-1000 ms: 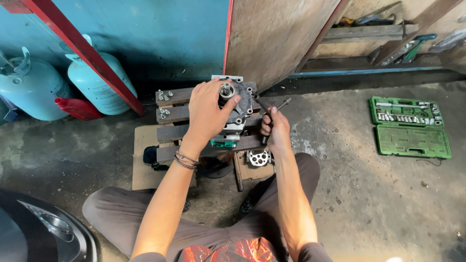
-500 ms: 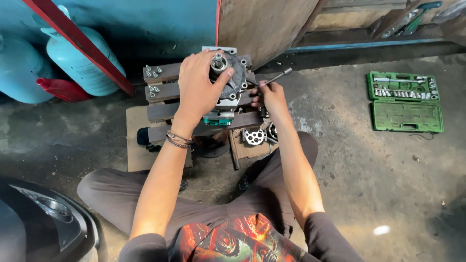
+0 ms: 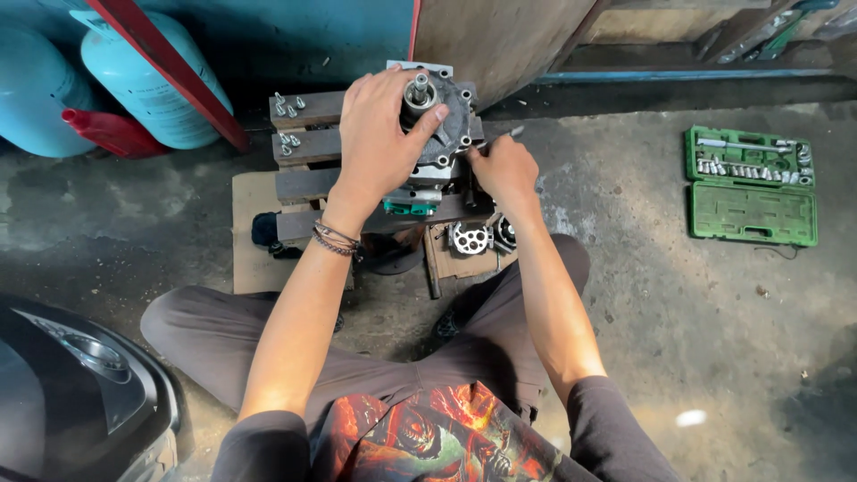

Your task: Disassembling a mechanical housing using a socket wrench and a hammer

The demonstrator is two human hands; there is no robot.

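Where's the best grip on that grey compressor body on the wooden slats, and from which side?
Probably from above on its left flank, where the left hand already clamps the compressor body: the shaft stands upright, leaving the broad round housing free. The right hand and its tool occupy the right side.

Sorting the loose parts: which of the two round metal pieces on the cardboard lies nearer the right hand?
The darker round piece, partly hidden just below the right hand. The pale round piece with holes lies to its left, farther off.

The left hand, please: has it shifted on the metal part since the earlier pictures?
No: the left hand stays on top of the metal part, over the wooden pallet.
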